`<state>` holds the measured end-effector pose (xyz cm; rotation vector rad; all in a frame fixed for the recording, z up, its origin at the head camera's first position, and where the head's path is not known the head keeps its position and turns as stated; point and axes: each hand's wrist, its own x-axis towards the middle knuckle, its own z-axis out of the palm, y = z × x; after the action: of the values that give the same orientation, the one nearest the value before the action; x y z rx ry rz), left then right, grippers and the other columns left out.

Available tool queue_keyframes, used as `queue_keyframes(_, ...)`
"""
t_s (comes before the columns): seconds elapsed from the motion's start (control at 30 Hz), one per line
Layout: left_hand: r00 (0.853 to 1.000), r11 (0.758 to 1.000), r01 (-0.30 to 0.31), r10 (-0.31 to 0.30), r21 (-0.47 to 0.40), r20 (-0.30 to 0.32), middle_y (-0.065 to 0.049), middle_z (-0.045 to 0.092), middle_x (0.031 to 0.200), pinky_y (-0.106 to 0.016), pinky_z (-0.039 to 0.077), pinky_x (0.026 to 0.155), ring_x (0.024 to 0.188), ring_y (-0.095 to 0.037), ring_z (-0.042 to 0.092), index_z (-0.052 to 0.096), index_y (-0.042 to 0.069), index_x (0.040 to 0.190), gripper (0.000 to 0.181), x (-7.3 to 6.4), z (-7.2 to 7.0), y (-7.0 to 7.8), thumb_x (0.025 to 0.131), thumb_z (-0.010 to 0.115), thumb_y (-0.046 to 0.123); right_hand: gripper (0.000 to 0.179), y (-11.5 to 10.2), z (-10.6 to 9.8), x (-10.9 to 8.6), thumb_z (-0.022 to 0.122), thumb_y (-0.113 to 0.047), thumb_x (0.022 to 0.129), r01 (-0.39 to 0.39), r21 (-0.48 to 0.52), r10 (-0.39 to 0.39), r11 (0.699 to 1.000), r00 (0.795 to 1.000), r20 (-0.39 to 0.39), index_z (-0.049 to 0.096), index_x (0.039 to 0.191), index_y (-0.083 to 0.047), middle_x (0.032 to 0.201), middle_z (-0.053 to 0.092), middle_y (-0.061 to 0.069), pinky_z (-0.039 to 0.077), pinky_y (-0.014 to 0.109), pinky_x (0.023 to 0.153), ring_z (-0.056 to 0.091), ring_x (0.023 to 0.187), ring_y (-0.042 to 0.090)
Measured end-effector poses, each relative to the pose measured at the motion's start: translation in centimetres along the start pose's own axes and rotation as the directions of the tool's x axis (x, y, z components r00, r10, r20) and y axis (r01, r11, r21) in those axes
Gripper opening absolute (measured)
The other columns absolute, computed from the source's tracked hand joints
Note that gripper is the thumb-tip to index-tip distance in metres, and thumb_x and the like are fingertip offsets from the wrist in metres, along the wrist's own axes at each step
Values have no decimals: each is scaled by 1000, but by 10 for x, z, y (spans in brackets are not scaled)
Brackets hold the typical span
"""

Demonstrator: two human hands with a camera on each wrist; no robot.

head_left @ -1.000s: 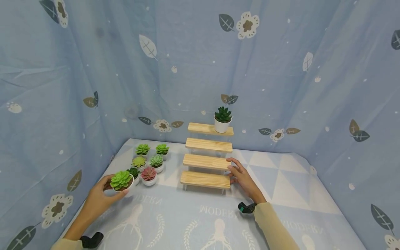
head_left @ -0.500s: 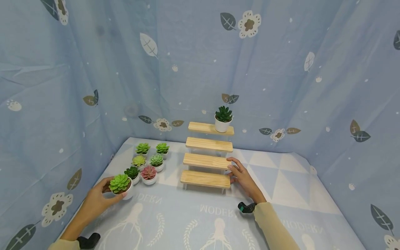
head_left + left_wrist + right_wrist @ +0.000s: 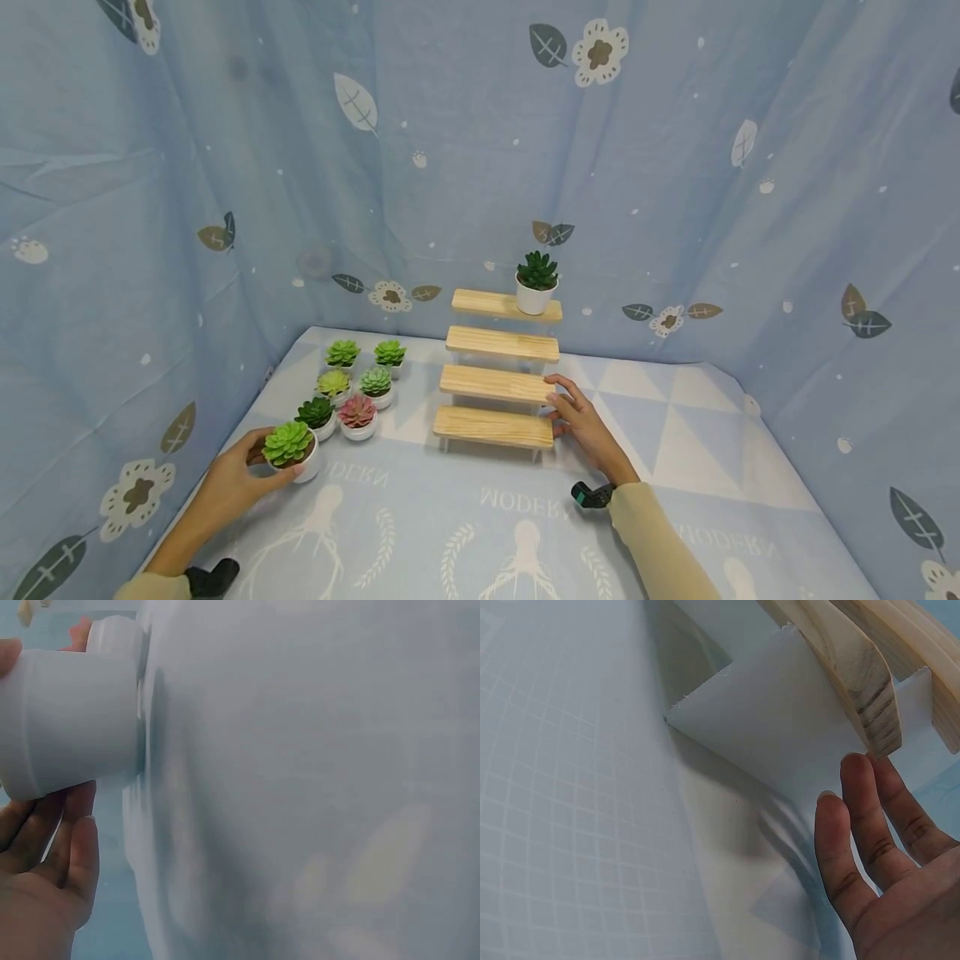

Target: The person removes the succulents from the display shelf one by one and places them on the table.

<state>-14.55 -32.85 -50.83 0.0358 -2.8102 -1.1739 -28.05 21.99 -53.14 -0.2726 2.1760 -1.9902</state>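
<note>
In the head view, my left hand [image 3: 232, 482] holds a bright green potted succulent [image 3: 288, 446] at the left front, thumb on one side of the white pot and fingers on the other. The left wrist view shows that white pot [image 3: 82, 724] sideways, its base at the tablecloth. My right hand [image 3: 588, 425] touches the right end of a wooden stepped shelf [image 3: 495, 427]. Its fingers [image 3: 859, 776] look loosely bent at the end of a wooden board [image 3: 855, 671] in the right wrist view. A dark green potted succulent [image 3: 535, 283] stands on the shelf's top step.
Behind the held pot stand several small potted succulents, among them a dark green one [image 3: 316, 414], a red one [image 3: 357, 414] and a pale green one [image 3: 377, 384]. A patterned cloth [image 3: 420, 525] covers the table. Blue curtains [image 3: 450, 150] hang around the back and sides.
My left hand has lowered the green succulent slightly towards the tablecloth and a little to the left, revealing more of the dark green one behind. My right hand has stayed at the shelf.
</note>
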Motion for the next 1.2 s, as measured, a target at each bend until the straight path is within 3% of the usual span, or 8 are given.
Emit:
queue_keyframes(0.3, 1000, 999, -22, 21, 40, 17, -27, 61, 126, -51, 57, 83, 107, -41, 64, 48, -7, 142, 92, 5, -2, -1, 82, 86, 51, 51, -1, 0, 0, 60, -46, 104, 5, 6, -5, 1000, 1000, 4, 46, 150, -30, 130, 57, 16, 56, 40, 74, 64, 98, 27)
queue_keyframes(0.53, 999, 999, -4, 2, 47, 37, -29, 59, 129, -51, 57, 81, 108, -42, 64, 47, -8, 143, 96, 9, -3, -1, 82, 85, 54, 51, -5, -1, 2, 60, -46, 104, 21, 16, -22, 1000, 1000, 13, 46, 151, -31, 128, 58, 17, 56, 42, 73, 66, 98, 27)
queue_keyframes(0.77, 995, 998, 23, -29, 60, 99, -35, 51, 138, -54, 56, 84, 114, -48, 60, 40, -7, 149, 102, 10, -6, -2, 82, 84, 56, 53, -1, -1, 1, 61, -45, 104, 21, 21, -22, 1000, 1000, 15, 45, 151, -29, 127, 58, 17, 56, 41, 72, 67, 97, 26)
queue_keyframes(0.87, 995, 1000, -12, 9, 26, 95, -32, 50, 140, -56, 54, 87, 116, -46, 57, 41, -3, 151, 98, 8, -7, -4, 83, 84, 53, 52, 0, 0, 0, 60, -45, 104, 21, 23, -21, 1000, 1000, 16, 45, 151, -29, 127, 58, 17, 56, 41, 72, 67, 96, 26)
queue_keyframes(1.03, 992, 992, -124, 124, -4, 18, -23, 53, 138, -56, 49, 90, 120, -41, 54, 43, 3, 151, 86, 9, -13, 0, 88, 82, 47, 51, 1, 1, 0, 60, -43, 105, 22, 25, -22, 999, 1000, 13, 46, 151, -28, 127, 58, 18, 56, 41, 72, 66, 96, 26)
queue_keyframes(1.2, 982, 983, -185, 185, 10, -43, -17, 56, 136, -40, 45, 91, 122, -34, 53, 45, 7, 151, 75, 16, -24, 14, 94, 76, 44, 51, 0, 1, 0, 60, -45, 105, 15, 23, -15, 1000, 1000, 8, 45, 151, -29, 127, 57, 17, 56, 41, 73, 65, 97, 27)
